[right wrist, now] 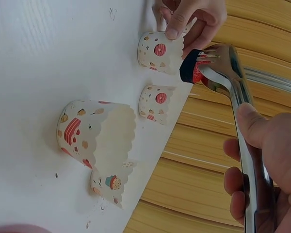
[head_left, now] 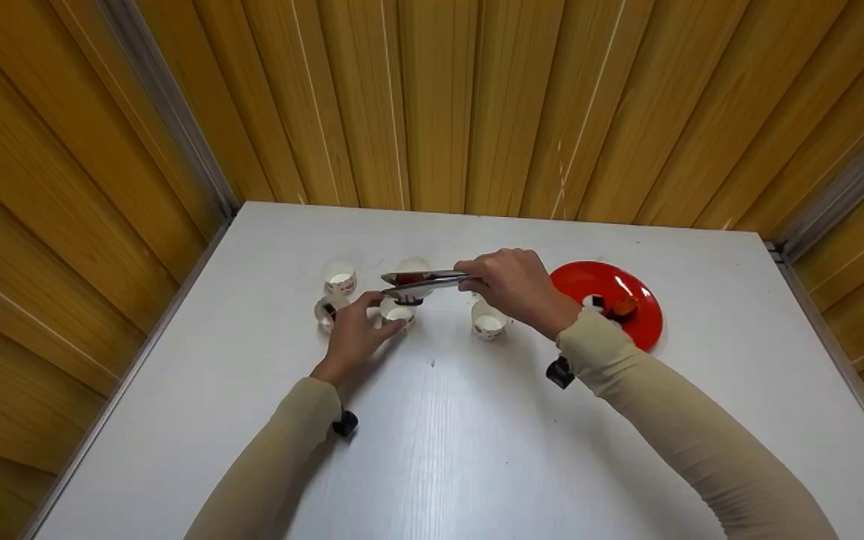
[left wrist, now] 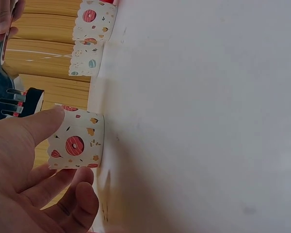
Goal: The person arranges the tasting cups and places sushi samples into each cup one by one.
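Observation:
My right hand (head_left: 514,285) grips a pair of metal tongs (right wrist: 237,92). Between the tongs' tips is a small sushi piece (right wrist: 189,67) with a dark wrap and a red part. The tips and the piece are over a white paper baking cup (left wrist: 77,138) printed with donuts. My left hand (head_left: 357,330) holds this cup at its side, thumb on the near wall and fingers around the other side. In the head view the tongs partly hide the cup's opening.
Further paper cups stand close by: one at the back left (head_left: 340,279), one (head_left: 327,313) with a dark-and-white piece inside, one behind the tongs (head_left: 413,265) and one to the right (head_left: 489,325). A red plate (head_left: 589,277) with several sushi pieces lies at the right.

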{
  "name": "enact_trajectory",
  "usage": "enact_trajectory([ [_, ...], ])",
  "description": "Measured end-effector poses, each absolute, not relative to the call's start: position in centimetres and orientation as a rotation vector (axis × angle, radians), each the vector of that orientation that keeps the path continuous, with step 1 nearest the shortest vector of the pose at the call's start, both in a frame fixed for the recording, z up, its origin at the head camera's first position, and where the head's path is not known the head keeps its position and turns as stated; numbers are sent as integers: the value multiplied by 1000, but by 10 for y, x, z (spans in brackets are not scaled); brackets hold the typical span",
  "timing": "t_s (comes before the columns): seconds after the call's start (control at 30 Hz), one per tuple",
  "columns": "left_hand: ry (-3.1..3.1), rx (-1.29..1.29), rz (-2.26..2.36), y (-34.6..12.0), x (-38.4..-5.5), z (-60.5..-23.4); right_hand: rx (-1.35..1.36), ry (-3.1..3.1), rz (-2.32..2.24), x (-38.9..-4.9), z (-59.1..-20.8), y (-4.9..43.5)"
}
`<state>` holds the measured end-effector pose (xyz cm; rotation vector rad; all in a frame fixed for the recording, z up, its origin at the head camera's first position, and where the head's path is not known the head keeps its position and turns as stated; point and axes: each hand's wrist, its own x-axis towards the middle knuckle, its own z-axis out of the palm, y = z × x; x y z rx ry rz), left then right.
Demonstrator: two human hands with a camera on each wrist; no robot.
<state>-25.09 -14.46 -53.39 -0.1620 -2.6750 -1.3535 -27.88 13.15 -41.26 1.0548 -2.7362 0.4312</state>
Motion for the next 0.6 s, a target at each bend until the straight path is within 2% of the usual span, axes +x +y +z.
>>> enact_trajectory([
  [0.6,-2655,-176,-1378,-141,-251,-533,1050,-2722,466,-280,-430,123],
])
